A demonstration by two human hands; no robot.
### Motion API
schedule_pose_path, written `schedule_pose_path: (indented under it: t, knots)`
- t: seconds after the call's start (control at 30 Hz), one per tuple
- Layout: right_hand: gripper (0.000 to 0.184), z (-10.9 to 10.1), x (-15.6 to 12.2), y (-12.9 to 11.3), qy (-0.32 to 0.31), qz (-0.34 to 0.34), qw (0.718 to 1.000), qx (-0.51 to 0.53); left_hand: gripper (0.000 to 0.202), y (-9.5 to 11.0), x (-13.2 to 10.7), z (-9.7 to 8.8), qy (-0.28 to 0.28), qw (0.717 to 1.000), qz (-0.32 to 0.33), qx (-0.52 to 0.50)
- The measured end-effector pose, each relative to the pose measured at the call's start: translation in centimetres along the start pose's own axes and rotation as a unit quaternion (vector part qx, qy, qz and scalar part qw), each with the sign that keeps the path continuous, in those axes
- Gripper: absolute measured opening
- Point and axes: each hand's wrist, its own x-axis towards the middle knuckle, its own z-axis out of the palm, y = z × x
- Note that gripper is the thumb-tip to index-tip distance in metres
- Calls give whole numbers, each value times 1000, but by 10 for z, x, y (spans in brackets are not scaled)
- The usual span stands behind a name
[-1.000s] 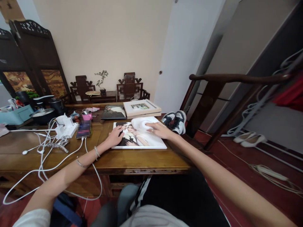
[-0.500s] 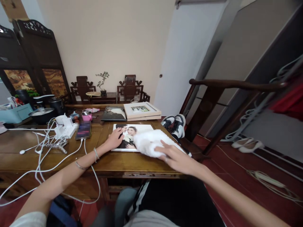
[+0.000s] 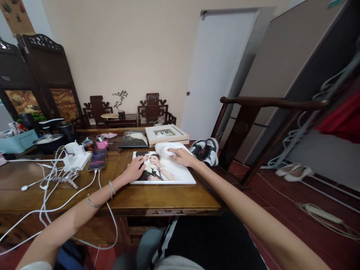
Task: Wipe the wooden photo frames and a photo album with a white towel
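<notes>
A white photo album [image 3: 168, 173] with a couple's portrait on its cover lies flat near the right end of the wooden table [image 3: 84, 189]. My left hand [image 3: 135, 168] rests on the album's left edge, fingers curled down on it, holding it still. My right hand [image 3: 181, 156] presses a white fluffy cloth [image 3: 166, 148] against the album's far right corner, with fingers flat over the cloth.
A framed picture [image 3: 165, 134] and a dark album [image 3: 134, 139] lie behind. A phone [image 3: 97, 159], power strip [image 3: 75, 159] and white cables [image 3: 50, 187] cover the left. A pink cup [image 3: 101, 142] and pots stand further back. Sneakers [image 3: 206, 148] and a wooden chair [image 3: 253, 120] sit right.
My right hand swept the cloth from the album's far corner down to its near right edge, then back up to the far right corner. The left hand stayed on the album.
</notes>
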Motion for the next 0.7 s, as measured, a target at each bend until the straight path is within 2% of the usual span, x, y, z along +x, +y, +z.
schedule_pose_path:
  t: [0.1,0.2,0.3,0.37,0.47,0.53,0.63,0.7]
  knots:
    - [30,3,-2,-3,5,-12,1000,-3,46,-3,1,2,4,1000,8,8]
    - [26,-3,-35,-20,-11,-59,998,-10,46,-4,1,2,8,1000,17,9]
    - [21,-21,-73,-37,-13,-55,996,-66,47,-3,1,1,5,1000,19,10]
    - [20,-38,-85,-41,26,-21,990,-137,47,-2,1,1,3,1000,19,13]
    - [18,-56,-75,-35,92,14,972,-217,46,-2,1,0,2,1000,18,13]
    - [23,-58,-58,-29,108,-3,962,-249,47,-2,0,0,1,1000,15,13]
    - [31,-43,-41,-25,112,-98,951,-272,46,-4,0,1,5,1000,16,12]
    - [26,-26,-43,-27,98,-177,946,-252,46,-4,0,2,8,1000,20,10]
